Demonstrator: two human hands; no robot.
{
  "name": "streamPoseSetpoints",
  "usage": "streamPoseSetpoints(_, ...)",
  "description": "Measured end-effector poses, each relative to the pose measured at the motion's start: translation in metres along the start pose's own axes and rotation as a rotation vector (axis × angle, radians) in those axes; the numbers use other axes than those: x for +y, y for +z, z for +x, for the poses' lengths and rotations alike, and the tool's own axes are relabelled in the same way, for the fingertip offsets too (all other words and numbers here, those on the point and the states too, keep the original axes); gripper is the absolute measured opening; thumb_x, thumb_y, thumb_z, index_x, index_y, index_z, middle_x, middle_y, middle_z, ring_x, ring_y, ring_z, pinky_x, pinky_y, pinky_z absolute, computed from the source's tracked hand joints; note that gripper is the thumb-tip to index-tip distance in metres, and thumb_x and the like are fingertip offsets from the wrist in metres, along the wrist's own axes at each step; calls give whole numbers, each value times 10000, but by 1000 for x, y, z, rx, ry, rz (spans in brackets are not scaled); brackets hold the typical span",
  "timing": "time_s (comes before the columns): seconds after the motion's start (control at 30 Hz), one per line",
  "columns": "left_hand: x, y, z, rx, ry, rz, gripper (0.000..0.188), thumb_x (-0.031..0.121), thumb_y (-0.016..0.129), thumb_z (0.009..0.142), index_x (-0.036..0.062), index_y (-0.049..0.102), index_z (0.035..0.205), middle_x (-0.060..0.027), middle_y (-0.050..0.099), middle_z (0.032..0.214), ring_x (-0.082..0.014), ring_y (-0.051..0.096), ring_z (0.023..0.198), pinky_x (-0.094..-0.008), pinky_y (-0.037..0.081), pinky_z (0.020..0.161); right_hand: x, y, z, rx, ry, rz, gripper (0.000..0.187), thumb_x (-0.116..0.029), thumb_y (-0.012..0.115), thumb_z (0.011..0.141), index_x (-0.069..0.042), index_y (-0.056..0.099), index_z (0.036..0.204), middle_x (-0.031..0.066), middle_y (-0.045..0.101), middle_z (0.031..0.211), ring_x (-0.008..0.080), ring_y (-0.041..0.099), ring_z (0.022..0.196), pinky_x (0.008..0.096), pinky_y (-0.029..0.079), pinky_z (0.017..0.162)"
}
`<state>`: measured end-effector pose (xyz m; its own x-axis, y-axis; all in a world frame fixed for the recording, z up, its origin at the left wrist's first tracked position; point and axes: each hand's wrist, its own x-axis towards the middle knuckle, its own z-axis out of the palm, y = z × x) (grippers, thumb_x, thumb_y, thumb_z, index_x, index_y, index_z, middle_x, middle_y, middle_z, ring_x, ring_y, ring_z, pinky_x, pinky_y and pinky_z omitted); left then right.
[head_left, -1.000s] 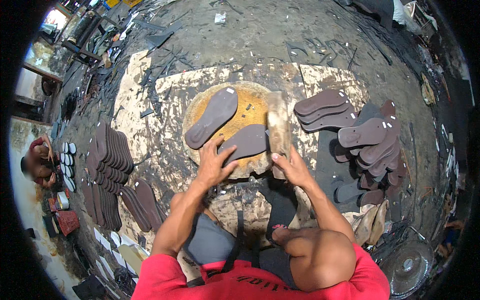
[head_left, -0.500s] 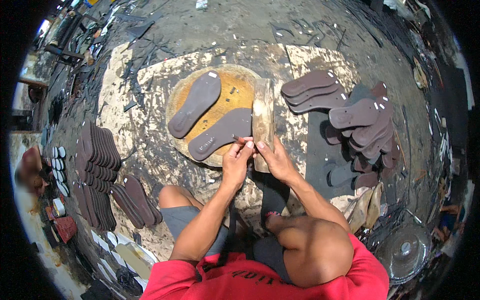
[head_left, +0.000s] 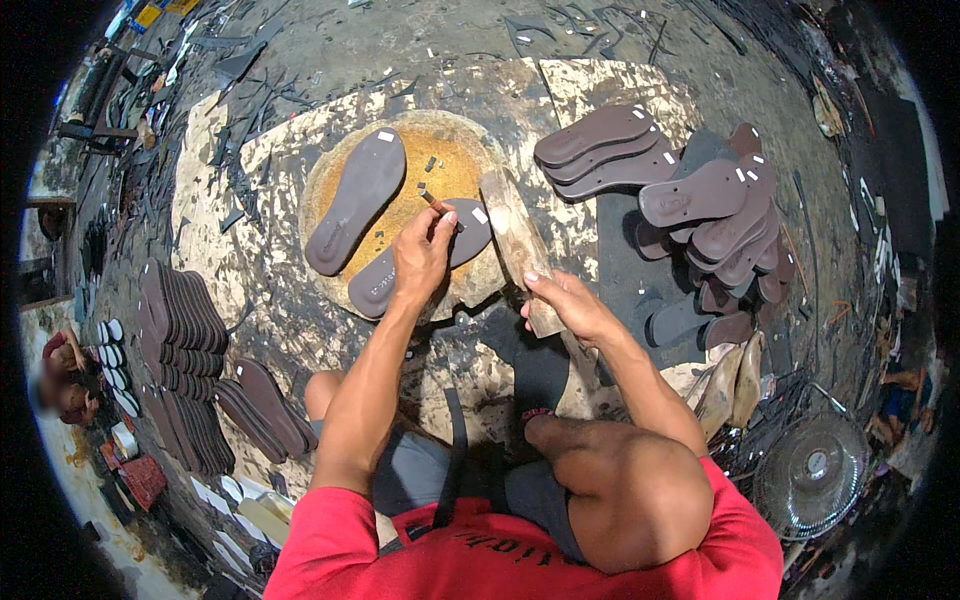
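Two brown sandal soles lie on a round yellow-brown wooden block (head_left: 455, 165) in front of me. The far sole (head_left: 357, 198) lies flat and untouched. My left hand (head_left: 420, 258) rests on the near sole (head_left: 385, 283) and pinches a thin metal punch (head_left: 434, 201), its tip on that sole. My right hand (head_left: 565, 300) grips a worn wooden mallet (head_left: 510, 222) that slants up along the block's right edge.
A heap of brown soles (head_left: 700, 200) lies to the right, upright stacks of soles (head_left: 180, 330) to the left. A small fan (head_left: 812, 468) stands at lower right. Scraps litter the floor. Another person (head_left: 65, 375) sits at the far left edge.
My hands, together over the near sole half a second ago, have parted. The left now holds the punch on the sole and the right has taken up the wooden mallet.
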<state>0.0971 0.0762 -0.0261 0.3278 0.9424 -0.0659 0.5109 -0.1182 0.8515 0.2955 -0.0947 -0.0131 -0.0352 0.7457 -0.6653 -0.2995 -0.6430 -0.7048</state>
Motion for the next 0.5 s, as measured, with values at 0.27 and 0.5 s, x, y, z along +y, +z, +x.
streamPoseSetpoints(0.27, 0, 2, -6, 48, 136, -31, 169, 170, 706, 974, 14, 722, 1039, -145, 724, 917, -280, 712, 846, -379, 543, 772, -185, 39, -84, 56, -461, -140, 478, -450, 545, 1074, 18, 615, 1141, 114, 713, 926, 181, 708, 816, 329, 580, 738)
streamPoseSetpoints(0.5, -18, 6, -13, 81, 440, 108, 173, 43, 685, 912, 11, 708, 1081, -172, 701, 1037, -377, 658, 1001, -448, 534, 869, -108, 42, -45, 192, -757, -988, 744, -593, 636, 978, 11, 533, 1399, 164, 678, 1175, 244, 676, 1074, 367, 550, 897)
